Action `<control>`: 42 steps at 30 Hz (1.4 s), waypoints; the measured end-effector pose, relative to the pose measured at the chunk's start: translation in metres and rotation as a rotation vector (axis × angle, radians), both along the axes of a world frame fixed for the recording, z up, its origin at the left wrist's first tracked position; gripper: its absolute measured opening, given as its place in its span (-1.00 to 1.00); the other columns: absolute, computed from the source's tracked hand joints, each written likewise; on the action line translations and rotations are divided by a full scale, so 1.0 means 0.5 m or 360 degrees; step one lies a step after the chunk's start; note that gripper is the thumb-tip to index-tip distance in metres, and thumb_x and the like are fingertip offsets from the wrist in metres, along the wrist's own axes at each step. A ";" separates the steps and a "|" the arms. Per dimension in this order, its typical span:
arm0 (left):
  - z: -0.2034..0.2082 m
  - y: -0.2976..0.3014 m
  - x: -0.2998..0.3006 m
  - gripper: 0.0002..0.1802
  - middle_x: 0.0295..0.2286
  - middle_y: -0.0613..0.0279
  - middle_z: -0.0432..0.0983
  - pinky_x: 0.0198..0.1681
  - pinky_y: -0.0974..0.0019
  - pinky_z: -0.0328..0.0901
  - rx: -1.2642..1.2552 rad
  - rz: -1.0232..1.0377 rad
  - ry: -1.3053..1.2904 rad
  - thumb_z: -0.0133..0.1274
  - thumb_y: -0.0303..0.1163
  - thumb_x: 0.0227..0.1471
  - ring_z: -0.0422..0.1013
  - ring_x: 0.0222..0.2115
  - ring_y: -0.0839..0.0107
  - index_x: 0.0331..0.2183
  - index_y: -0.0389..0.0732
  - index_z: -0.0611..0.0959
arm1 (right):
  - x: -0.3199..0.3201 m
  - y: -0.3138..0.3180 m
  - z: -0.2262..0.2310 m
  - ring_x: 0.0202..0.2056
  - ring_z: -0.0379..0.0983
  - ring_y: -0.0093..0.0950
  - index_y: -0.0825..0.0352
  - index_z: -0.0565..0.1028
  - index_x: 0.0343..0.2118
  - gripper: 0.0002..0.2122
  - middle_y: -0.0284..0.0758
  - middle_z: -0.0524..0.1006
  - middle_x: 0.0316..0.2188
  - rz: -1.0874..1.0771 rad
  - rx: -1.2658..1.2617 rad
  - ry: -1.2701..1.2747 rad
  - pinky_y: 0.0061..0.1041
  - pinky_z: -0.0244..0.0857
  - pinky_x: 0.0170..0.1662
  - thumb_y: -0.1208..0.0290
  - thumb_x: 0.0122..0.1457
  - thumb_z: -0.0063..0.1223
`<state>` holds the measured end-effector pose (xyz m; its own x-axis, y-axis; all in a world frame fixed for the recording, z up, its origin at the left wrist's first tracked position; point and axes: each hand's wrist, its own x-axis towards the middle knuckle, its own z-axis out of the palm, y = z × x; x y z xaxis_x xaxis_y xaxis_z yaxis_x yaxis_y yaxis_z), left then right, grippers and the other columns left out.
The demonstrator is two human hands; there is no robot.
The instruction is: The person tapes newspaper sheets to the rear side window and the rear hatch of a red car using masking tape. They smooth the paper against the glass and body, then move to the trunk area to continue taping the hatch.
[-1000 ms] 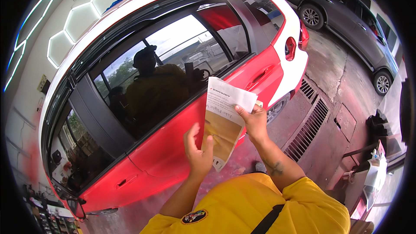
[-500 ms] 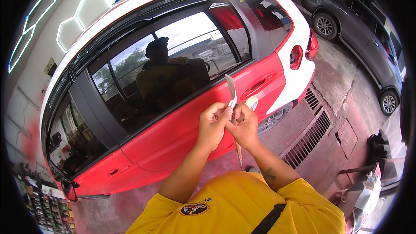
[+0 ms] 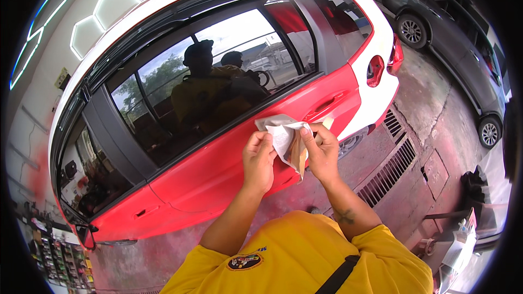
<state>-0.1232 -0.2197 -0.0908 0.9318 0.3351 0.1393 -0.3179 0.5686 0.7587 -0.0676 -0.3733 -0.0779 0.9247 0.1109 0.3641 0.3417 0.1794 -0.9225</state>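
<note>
Thumb and fingers [image 3: 265, 140] of the left hand [image 3: 259, 158] pinch together on the near edge of a crumpled sheet of sandpaper, grey-white on one face and tan on the other [image 3: 287, 140], while the fingers [image 3: 311, 135] of the right hand [image 3: 322, 152] are clamped on its opposite edge. The sheet hangs folded between the two hands, its tan underside drooping to a point just below them. Both hands are raised in front of the red lower panel of a red-and-white hatchback car [image 3: 229, 174], with the sandpaper held just short of the rear door, below the window line and close to the recessed door handle [image 3: 328, 103]. Whether the sheet touches the paintwork cannot be told.

Bare forearms run down from the hands to the short sleeves of a yellow shirt [image 3: 294, 256] crossed by a black strap [image 3: 338, 276]. The dark side windows [image 3: 212, 92] above the hands reflect a figure in a cap and yellow top. Right of the car's rear wheel, a metal drain grate [image 3: 389, 171] is set into the stained concrete floor [image 3: 430, 103]. Beyond the car's tail stands a dark grey vehicle [image 3: 452, 38]. Left of the car's roof, white hexagonal light panels [image 3: 103, 16] glow on the ceiling.
</note>
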 end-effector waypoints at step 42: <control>0.325 0.072 0.009 -0.90 -0.37 0.10 0.57 -0.29 0.00 0.43 0.2893 0.0714 -0.0422 0.20 -0.41 0.25 0.55 -0.34 -0.01 -0.26 -0.21 0.62 | 0.025 -0.001 0.312 -0.14 0.52 -0.14 0.24 0.71 -0.28 -0.90 -0.17 0.56 -0.30 -0.0309 -0.1525 -0.1503 -0.13 0.49 -0.16 0.42 0.15 0.28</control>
<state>-0.1186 -0.1836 0.0718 0.7271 -0.1856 0.6610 -0.3887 -0.9049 0.1735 -0.0549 -0.3739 0.0780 0.3971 0.5737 0.7164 0.8537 -0.5175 -0.0587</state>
